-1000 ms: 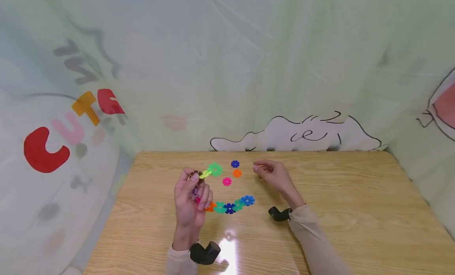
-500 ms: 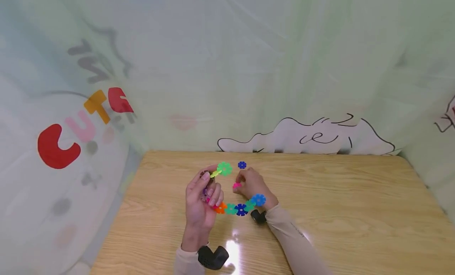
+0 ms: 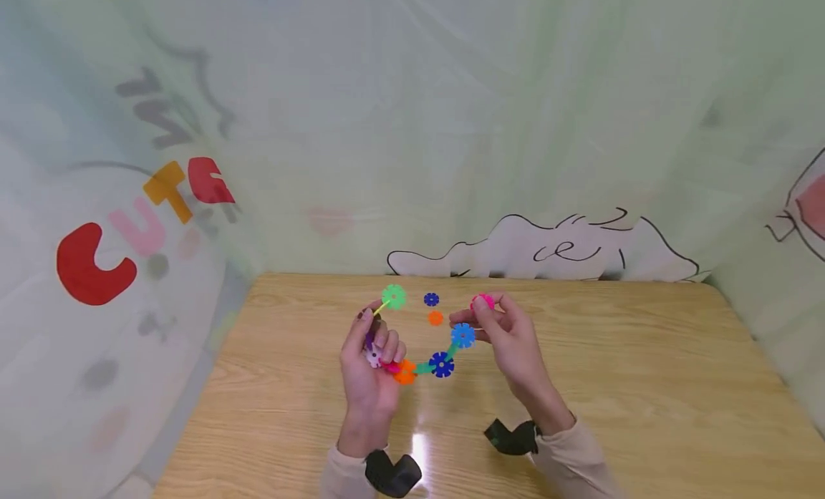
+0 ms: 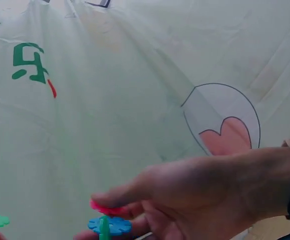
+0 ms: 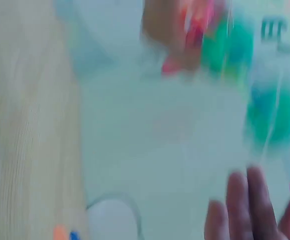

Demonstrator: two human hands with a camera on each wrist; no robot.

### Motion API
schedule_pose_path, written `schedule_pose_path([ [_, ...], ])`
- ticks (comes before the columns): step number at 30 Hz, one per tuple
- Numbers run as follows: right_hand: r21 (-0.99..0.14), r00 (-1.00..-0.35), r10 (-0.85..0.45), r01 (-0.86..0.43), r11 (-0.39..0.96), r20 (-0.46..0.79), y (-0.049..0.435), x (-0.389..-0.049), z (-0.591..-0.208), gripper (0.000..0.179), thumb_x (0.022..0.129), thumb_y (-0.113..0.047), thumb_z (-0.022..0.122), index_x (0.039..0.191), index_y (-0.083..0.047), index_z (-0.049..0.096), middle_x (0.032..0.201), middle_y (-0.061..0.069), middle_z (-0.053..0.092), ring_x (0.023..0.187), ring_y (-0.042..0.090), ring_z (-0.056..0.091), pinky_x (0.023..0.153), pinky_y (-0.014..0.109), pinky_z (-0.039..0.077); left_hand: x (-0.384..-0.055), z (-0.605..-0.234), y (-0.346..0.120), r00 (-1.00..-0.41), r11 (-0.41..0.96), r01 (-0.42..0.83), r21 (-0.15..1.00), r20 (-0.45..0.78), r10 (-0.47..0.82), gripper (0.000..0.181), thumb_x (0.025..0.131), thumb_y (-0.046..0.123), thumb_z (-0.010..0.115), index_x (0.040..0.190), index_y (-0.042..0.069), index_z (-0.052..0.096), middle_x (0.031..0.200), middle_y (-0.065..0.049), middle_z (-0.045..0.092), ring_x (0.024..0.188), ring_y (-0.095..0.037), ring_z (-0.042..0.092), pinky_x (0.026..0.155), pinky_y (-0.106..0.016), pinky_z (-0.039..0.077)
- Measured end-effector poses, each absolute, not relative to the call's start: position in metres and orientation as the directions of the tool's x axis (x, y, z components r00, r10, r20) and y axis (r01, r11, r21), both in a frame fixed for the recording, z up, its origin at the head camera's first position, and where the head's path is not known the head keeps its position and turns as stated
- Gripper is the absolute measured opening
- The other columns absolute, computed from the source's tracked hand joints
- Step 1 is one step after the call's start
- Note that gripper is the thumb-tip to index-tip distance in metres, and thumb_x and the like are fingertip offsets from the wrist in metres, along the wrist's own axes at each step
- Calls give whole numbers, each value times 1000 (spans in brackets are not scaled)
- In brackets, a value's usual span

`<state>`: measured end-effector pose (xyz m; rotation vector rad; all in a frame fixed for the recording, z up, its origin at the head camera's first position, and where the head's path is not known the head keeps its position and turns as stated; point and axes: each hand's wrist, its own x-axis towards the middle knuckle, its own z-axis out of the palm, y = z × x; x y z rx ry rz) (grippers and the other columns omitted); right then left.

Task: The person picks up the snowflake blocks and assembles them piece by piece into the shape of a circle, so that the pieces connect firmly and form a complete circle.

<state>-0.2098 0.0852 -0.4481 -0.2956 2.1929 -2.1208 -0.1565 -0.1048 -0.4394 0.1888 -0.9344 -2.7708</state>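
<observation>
Gripping a curved chain of notched discs (image 3: 436, 361), the left hand (image 3: 362, 376) has its fingers curled inward. The right hand (image 3: 518, 345) pinches a pink disc (image 3: 485, 296) near the chain's light-blue end (image 3: 459, 330). Beyond, an orange disc (image 3: 433, 318) and, farther, a dark-blue disc (image 3: 428, 298) lie on the wooden table (image 3: 619, 349).

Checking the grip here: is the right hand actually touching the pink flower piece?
Touching. The head view shows it: the right hand pinches the pink flower piece, with the thumb over its face.
</observation>
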Motion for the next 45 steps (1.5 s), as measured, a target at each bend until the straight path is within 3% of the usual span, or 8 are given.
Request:
schedule_pose_path([
  [5, -962, -956, -116, -272, 8, 269, 63, -189, -440, 18, 111, -18, 57, 111, 0, 55, 83, 14, 73, 71, 22, 73, 66, 31, 65, -155, -440, -90, -957, -764, 81, 640, -164, -238, 20, 112, 28, 47, 114, 14, 61, 72, 7, 45, 58, -7, 47, 63, -20, 44],
  [8, -945, -946, -74, -320, 63, 316, 58, -187, -444, 14, 108, -14, 62, 110, -2, 55, 67, 8, 57, 52, 15, 55, 47, 23, 51, -153, -441, -84, -964, -734, -3, 679, -196, -177, 20, 111, 26, 48, 116, 13, 62, 77, 5, 51, 64, -9, 54, 68, -22, 52],
  [11, -943, -946, -69, -323, 86, 317, 64, -190, -445, 13, 108, -14, 62, 110, -2, 56, 63, 5, 48, 47, 13, 44, 41, 22, 39, -153, -441, -87, -978, -682, -74, 728, -188, -94, 20, 109, 23, 48, 114, 13, 64, 82, 3, 58, 68, -11, 61, 72, -24, 58],
  [17, -960, -950, -173, -273, 68, 258, 79, -196, -439, 17, 110, -17, 59, 111, 0, 55, 66, 8, 51, 52, 17, 49, 52, 26, 53, -155, -441, -99, -993, -599, -66, 798, -111, -38, 17, 106, 18, 46, 110, 15, 62, 78, 1, 63, 57, -14, 61, 59, -27, 57],
  [26, -974, -917, -345, -225, 29, 202, 83, -199, -438, 19, 114, -18, 49, 111, 2, 51, 78, 12, 57, 63, 21, 61, 63, 35, 64, -155, -444, -93, -997, -519, -14, 854, -49, -53, 23, 111, 30, 53, 95, 13, 52, 66, 5, 43, 44, -9, 44, 42, -20, 43],
  [32, -979, -923, -341, -202, 38, 177, 81, -199, -439, 18, 109, -15, 60, 110, 2, 59, 91, 22, 67, 77, 18, 71, 76, 33, 67, -153, -445, -92, -997, -512, -43, 858, -69, -31, 28, 111, 29, 53, 88, 14, 50, 62, 5, 41, 42, -7, 41, 40, -20, 42],
  [41, -897, -886, -269, -422, 132, 378, 82, -196, -441, 9, 99, -2, 71, 107, 0, 76, 97, 13, 78, 81, 13, 77, 80, 24, 65, -151, -443, -92, -998, -533, -21, 846, -49, -39, 19, 111, 26, 52, 96, 15, 53, 58, 6, 42, 39, -6, 41, 38, -20, 43],
  [45, -827, -855, -273, -504, 247, 440, 84, -193, -436, 16, 99, -1, 70, 113, -3, 79, 97, 8, 81, 82, 16, 78, 63, 18, 57, -150, -442, -92, -998, -538, -3, 843, -33, -46, 11, 111, 26, 52, 104, 17, 53, 59, 6, 42, 39, -6, 41, 38, -19, 42],
])
